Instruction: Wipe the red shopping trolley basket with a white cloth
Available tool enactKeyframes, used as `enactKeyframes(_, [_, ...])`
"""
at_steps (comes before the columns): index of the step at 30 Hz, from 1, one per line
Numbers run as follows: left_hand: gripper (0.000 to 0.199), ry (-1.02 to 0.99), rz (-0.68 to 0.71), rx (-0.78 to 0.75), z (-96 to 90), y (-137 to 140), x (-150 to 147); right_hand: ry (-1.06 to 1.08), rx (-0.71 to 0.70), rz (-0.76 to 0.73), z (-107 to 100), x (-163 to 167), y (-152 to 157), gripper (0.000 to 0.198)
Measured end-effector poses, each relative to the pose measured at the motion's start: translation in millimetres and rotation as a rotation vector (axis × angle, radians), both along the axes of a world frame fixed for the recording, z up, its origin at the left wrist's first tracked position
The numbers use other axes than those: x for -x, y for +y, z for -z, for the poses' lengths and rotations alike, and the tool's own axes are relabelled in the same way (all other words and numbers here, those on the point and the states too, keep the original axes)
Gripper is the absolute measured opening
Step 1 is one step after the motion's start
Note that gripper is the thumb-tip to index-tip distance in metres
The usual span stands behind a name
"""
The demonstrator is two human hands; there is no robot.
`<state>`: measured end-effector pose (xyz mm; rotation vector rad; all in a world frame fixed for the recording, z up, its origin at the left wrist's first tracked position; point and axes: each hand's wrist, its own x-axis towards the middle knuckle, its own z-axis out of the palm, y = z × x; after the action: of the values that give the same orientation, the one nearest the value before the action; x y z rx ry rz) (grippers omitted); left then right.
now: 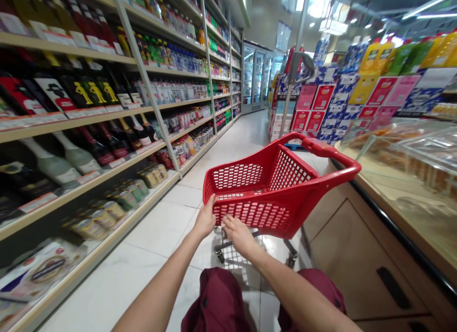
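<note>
A red plastic shopping cart (285, 191) stands at an angle on the tiled floor in front of me, its push handle to the right. No goods show in its basket. My left hand (205, 218) grips the basket's near left corner, fingers bent over the edge. Just right of it, my right hand (238, 233) has its fingers curled against the lower edge of the basket's side. Its fingertips are partly hidden. Below the basket, grey legs and casters (291, 260) rest on the floor.
Shelves (157, 108) of bottles and cans line the left side. A wooden counter (357, 246) with clear-covered food stands close to the cart's right. Stacked drink boxes (321, 108) sit beyond it. Glass-door fridges (255, 75) stand at the aisle's far end.
</note>
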<state>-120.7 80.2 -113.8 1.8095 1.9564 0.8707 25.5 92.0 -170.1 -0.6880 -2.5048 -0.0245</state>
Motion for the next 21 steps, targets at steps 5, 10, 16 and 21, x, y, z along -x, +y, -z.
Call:
enactKeyframes(5, [0.075,-0.028,0.006,0.030,-3.9,0.3,1.8,0.005,-0.015,-0.015,-11.9,1.1,5.5,0.029])
enactKeyframes(10, [0.076,0.026,-0.007,0.027,-5.2,1.1,2.2,-0.020,0.061,0.044,7.1,-35.2,-0.8,0.026])
enactKeyframes(16, [0.050,0.062,0.025,0.008,-11.5,-2.3,-13.6,0.439,0.249,0.143,-29.7,-67.6,-3.1,0.046])
enactKeyframes(21, [0.022,0.214,0.068,0.049,-12.5,-9.8,-32.4,0.768,0.376,0.164,-52.0,-44.5,-2.6,0.045])
